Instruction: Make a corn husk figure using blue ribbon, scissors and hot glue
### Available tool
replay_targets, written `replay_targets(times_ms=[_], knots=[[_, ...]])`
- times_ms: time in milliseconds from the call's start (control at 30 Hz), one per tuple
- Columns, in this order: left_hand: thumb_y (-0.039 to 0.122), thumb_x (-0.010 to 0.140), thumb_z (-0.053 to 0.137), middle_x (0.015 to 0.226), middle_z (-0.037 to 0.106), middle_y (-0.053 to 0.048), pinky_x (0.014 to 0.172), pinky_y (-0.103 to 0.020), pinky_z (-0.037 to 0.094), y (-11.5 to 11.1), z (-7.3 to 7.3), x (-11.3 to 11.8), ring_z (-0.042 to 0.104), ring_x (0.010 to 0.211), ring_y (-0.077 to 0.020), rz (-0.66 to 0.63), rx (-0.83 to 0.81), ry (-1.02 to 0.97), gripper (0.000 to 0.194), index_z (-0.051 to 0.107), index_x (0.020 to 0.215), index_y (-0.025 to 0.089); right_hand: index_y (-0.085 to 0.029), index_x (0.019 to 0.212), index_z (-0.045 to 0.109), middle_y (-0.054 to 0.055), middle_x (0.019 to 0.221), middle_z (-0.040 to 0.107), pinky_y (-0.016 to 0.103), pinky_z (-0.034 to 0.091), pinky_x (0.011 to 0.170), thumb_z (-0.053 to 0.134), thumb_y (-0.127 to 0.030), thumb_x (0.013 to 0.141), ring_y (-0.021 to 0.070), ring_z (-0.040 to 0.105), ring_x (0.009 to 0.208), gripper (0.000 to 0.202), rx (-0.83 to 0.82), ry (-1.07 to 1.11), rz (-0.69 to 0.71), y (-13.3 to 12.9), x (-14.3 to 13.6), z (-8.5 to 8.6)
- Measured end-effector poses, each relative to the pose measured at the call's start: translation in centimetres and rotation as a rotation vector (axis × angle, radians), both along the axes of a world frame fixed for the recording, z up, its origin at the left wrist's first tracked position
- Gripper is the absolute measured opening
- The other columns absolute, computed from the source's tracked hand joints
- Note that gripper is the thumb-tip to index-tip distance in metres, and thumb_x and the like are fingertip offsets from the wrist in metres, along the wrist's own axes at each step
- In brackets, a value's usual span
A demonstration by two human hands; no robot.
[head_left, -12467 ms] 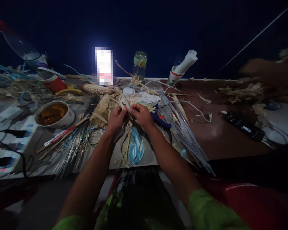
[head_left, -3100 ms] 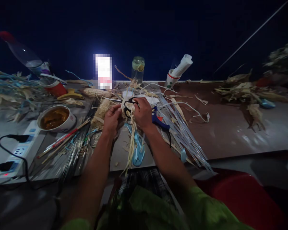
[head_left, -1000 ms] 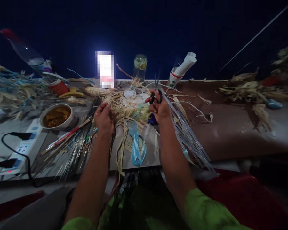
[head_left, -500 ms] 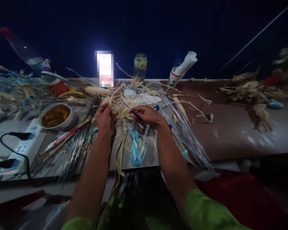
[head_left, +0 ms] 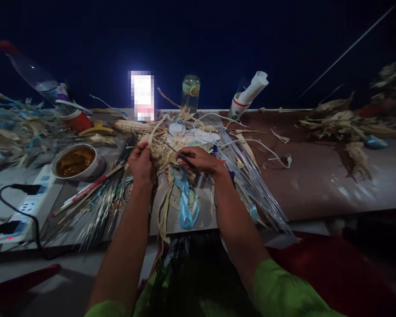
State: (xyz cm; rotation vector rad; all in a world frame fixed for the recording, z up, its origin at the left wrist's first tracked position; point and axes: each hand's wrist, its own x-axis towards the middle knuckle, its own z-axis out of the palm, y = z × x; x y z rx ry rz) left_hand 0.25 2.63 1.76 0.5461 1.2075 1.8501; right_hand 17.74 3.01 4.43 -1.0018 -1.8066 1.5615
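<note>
My left hand point(head_left: 141, 164) is closed, with a pale strip of corn husk point(head_left: 154, 127) pinched upright between thumb and fingers. To its right, my right hand point(head_left: 201, 159) grips a slender dark-handled tool point(head_left: 187, 161). The tool's thin tip points up and left toward the strip, apparently apart from it; its exact kind is unclear. Between and behind the hands lies a heap of shredded husk point(head_left: 165, 154). A light blue ribbon point(head_left: 186, 207) hangs in a loop below my right hand.
On the left are a bowl of brown liquid point(head_left: 75, 162), a power strip point(head_left: 28, 207) and a bundle of thin wires point(head_left: 102, 215). Clear plastic rods point(head_left: 257, 189) lie right. Behind stand a lit screen point(head_left: 142, 94), a bottle point(head_left: 190, 94) and a paper cup point(head_left: 239, 108).
The view has shifted slightly to the right, so the table things appear a little further left. Both hands keep their holds, with the tool almost unmoved.
</note>
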Motion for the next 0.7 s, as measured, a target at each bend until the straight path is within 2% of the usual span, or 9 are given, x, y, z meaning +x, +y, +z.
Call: replay_targets(times_ms=[133,367,533,700], knots=[[0.021,0.057,0.067,0.056,0.050,0.006,0.043,-0.017,0.037,0.0,-0.5,0.0,0.041,0.042,-0.0032,-0.027,0.009,0.091,0.021,0.060,0.077,0.016,-0.014,0.085,0.062,0.000,0.074,0.056,0.020,0.040,0.058,0.063,-0.039,0.069,0.0089,0.050,0.067,0.029,0.006,0.005,-0.026,0.1,-0.4,-0.2],[0.024,0.062,0.065,0.052,0.047,0.007,0.041,-0.016,0.032,-0.1,-1.2,-0.2,0.036,0.040,-0.0033,-0.102,0.001,0.243,0.020,0.062,0.079,0.016,-0.013,0.085,0.062,-0.002,0.069,0.054,0.019,0.037,0.054,0.065,-0.040,0.067,0.0069,0.047,0.060,0.032,-0.022,0.038,-0.091,0.5,-0.3,-0.9],[0.022,0.062,0.064,0.050,0.044,0.007,0.038,-0.016,0.025,-0.2,-1.2,-0.1,0.033,0.039,-0.0033,-0.163,0.011,0.277,0.017,0.063,0.078,0.015,-0.012,0.081,0.062,-0.003,0.067,0.054,0.018,0.035,0.052,0.065,-0.041,0.066,0.0059,0.045,0.056,0.033,-0.030,0.062,-0.071,0.7,0.0,-0.8],[0.018,0.060,0.063,0.049,0.046,0.006,0.038,-0.015,0.026,-0.6,-0.8,0.1,0.035,0.039,-0.0036,-0.199,-0.041,0.228,0.018,0.065,0.077,0.016,-0.012,0.080,0.062,-0.002,0.067,0.054,0.018,0.034,0.051,0.065,-0.040,0.065,0.0060,0.045,0.056,0.032,-0.036,0.041,-0.070,0.6,0.2,-0.4]])
